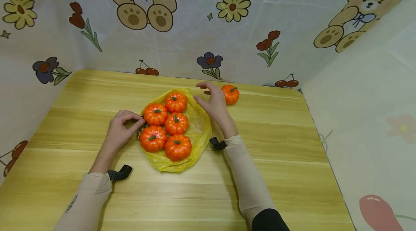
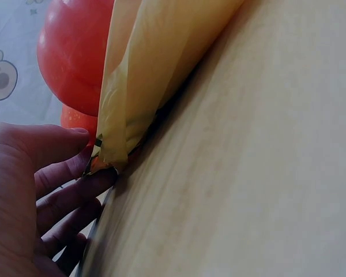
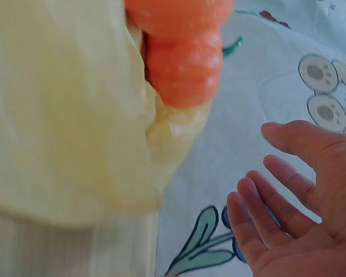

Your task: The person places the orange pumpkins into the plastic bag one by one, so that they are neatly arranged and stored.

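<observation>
A yellow plastic bag (image 1: 199, 124) lies spread on the table with several small orange toy pumpkins (image 1: 176, 123) on it. At its left edge, my left hand (image 1: 121, 130) pinches the bag's rim between thumb and fingers, beside a dark green patterned bit. The left wrist view shows the bag's edge (image 2: 124, 115) at the fingertips. My right hand (image 1: 215, 104) hovers by the bag's upper right edge, fingers spread and holding nothing. Just beyond it sits a single pumpkin (image 1: 231, 95), partly hidden by the hand. The right wrist view shows the right hand (image 3: 305, 202) apart from the bag.
The wooden table (image 1: 279, 166) reaches back to a cloth wall (image 1: 185, 43) printed with bears and flowers. Similar cloth stands at the left and right sides. A black wrist camera (image 1: 121, 172) juts from the left sleeve, and another camera (image 1: 217, 143) from the right.
</observation>
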{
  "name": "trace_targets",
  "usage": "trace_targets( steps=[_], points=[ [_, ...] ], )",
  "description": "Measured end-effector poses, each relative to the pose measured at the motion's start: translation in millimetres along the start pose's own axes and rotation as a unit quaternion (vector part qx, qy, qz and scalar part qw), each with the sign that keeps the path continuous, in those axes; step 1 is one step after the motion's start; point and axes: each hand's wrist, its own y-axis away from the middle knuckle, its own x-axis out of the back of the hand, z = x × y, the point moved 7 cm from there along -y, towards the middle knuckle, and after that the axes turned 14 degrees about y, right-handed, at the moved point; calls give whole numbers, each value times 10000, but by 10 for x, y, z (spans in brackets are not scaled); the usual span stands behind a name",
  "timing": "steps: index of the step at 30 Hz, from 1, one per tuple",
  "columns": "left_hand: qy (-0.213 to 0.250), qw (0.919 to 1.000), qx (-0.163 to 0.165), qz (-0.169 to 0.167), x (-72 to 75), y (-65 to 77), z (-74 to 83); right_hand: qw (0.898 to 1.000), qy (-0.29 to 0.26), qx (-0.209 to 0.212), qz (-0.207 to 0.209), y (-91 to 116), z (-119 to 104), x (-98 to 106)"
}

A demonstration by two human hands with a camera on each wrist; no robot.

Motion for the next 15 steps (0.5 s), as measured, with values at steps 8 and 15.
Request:
trace_targets(
  steps=[8, 15],
  points=[
    [4, 10000, 27, -24, -10, 4, -9, 9985, -81, -230, 499, -9, 219, 244],
    [-17, 10000, 24, 18, -8, -1, -10, 9948, -34, -407, 930, -9, 445, 462]
  ],
)
